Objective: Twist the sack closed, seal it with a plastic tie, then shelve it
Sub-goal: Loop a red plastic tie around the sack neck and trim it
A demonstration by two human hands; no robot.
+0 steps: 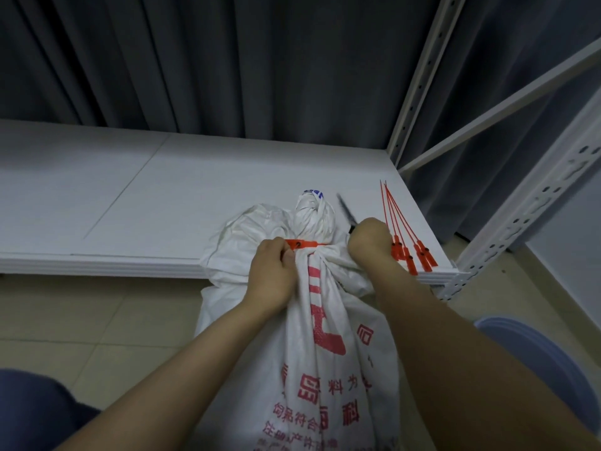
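A white woven sack (pixel 328 362) with red print stands on the floor, leaning against the shelf's front edge. Its neck is twisted into a bunch (pixel 312 216) that lies over the shelf board. An orange plastic tie (pixel 304 244) wraps around the neck. My left hand (pixel 271 275) grips the sack neck and the tie's tag end. My right hand (pixel 369 242) is closed at the right side of the neck, and a dark blurred strip (pixel 346 211) sticks up out of its fist.
The white shelf board (pixel 130 196) runs left, with grey curtain behind. Several spare orange ties (pixel 403 232) lie at its right end beside the perforated white upright (pixel 527 219). Tiled floor (pixel 81 327) lies below; a blue round object (pixel 546 353) sits at the right.
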